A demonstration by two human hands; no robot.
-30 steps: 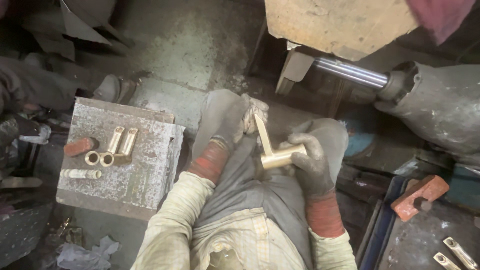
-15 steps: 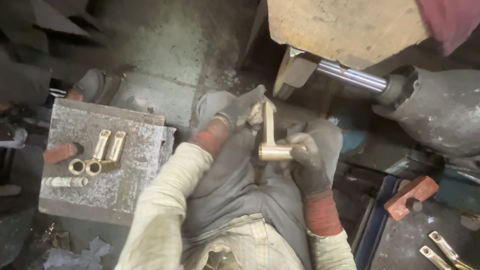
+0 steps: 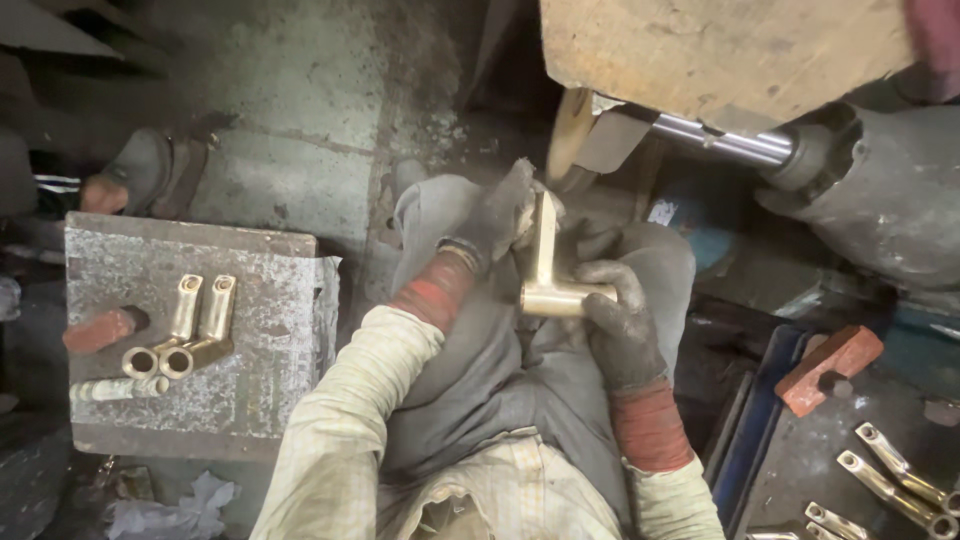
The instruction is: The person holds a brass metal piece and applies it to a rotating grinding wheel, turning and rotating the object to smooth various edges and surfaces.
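Observation:
I hold a brass L-shaped fitting (image 3: 548, 275) over my lap with both gloved hands. My left hand (image 3: 497, 215) grips the top of its upright arm. My right hand (image 3: 618, 318) grips the short barrel end at the bottom right. The fitting's upper end is close under a spinning buffing wheel (image 3: 570, 135) on a steel shaft (image 3: 715, 143). Both gloves are dark and dirty, with red cuffs.
A grey metal block (image 3: 260, 330) at my left carries two similar brass fittings (image 3: 198, 330), a pale rod and a red brick piece (image 3: 98, 330). More brass fittings (image 3: 895, 475) lie at lower right by another red brick (image 3: 830, 368). A wooden board (image 3: 720, 55) and a grey motor housing (image 3: 885, 200) are ahead.
Both hands have carried the brass fitting up and forward toward the wheel. It now stands more upright, and the view has shifted right.

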